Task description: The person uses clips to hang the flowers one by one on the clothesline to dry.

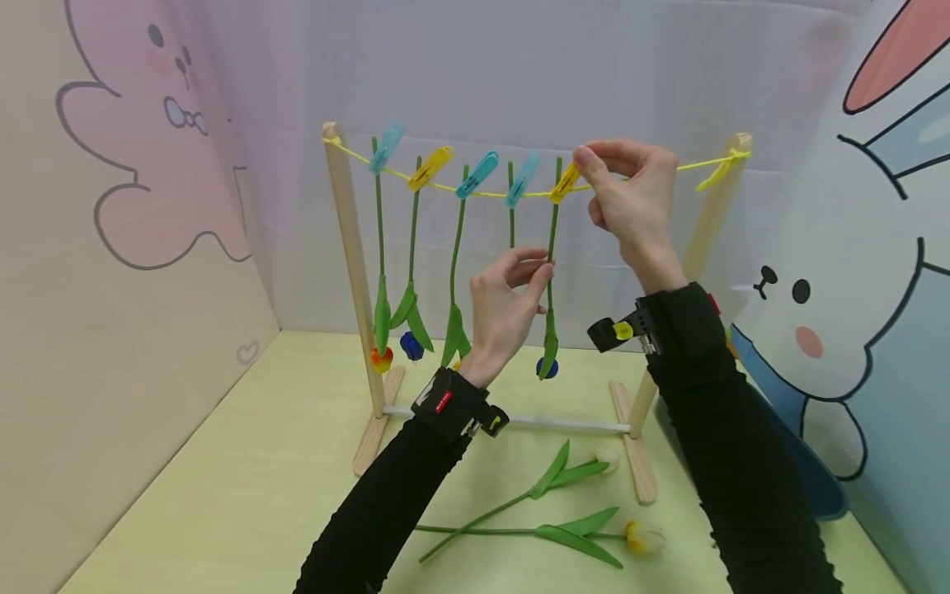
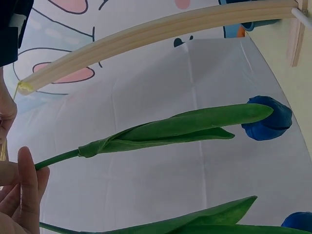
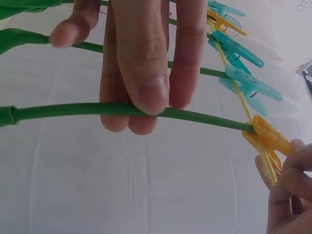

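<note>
A staged tabletop set is shown, not a lived-in room: a pale green tabletop (image 1: 245,462) is enclosed by panels printed with a pink cartoon animal (image 1: 148,132) and a white rabbit (image 1: 831,313), with a plain white backdrop sheet (image 1: 519,74) hung behind

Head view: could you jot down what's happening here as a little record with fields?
Setting: wooden rack with a yellow string on a pale green table
Hanging: five flowers, upside down, clipped by their stems
Pegs: three blue, two yellow
Right hand: pinches the yellow peg on the string
Left hand: holds the green stem of the blue flower under that peg
On the table: two pale tulips, lying flat
</note>
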Tool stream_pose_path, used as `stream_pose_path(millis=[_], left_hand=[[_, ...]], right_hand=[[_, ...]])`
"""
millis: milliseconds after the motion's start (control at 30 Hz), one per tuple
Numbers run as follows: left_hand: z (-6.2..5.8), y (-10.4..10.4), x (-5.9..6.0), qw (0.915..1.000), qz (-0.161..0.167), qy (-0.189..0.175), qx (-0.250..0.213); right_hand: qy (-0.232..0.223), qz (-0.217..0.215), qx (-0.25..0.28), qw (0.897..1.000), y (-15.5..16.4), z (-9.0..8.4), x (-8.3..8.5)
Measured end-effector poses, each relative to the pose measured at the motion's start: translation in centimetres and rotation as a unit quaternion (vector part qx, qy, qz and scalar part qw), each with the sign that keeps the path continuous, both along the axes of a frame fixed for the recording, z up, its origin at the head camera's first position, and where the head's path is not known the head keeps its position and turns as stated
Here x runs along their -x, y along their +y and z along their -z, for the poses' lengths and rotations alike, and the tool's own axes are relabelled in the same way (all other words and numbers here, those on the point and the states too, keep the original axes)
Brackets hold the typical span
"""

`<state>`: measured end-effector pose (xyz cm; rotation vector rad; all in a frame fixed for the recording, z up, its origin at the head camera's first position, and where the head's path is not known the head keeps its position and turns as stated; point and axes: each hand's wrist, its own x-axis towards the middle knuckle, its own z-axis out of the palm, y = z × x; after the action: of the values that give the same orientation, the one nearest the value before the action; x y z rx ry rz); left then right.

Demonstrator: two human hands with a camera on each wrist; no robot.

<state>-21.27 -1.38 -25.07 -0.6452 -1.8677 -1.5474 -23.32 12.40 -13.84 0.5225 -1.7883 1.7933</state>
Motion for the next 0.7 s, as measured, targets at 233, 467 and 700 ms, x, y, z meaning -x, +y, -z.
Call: stream_pose_path(millis=[233,467,700], left_hand=[[0.6,-0.5,-0.8,0.996,-0.047,0.051,0.056],[2.1,-1.2,-2.2,0.9868,-0.065,0.113,0.096],[4.9,-2.9,-4.3,0.9862,-0.013,0.077,0.146]], right_hand=[[-0.001,0.028,-0.025,0.999,0.5,0.4,-0.7],[0.056,0.089,-0.069,0.992,2.1,1.9,-2.6],[0.114,0.111,-0.105,0.982,5.6,5.4,-4.7]])
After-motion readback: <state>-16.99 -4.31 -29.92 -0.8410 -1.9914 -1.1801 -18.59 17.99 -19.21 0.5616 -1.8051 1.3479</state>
